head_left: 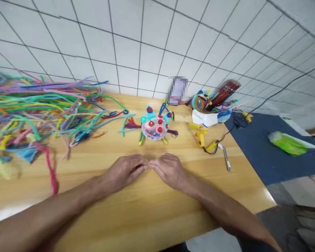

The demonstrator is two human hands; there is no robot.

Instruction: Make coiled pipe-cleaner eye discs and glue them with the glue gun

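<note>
My left hand (127,170) and my right hand (169,170) meet fingertip to fingertip over the wooden table (136,213). Both are closed in a pinch around something tiny and greenish, mostly hidden by the fingers; its kind cannot be made out. Just beyond them stands a colourful handmade animal figure (155,128), light blue and pink with red round pieces, yellow-tipped legs and a reddish tassel at its left. A few light blue pipe cleaners (126,126) lie close to the tassel.
Many coloured pipe cleaners (42,105) are heaped at the left. To the right are a yellow glue gun (199,133) with a black cord, a utility knife (226,159), white paper (204,118) and another colourful figure (199,101). A blurred-out phone-like object (177,91) leans against the tiled wall.
</note>
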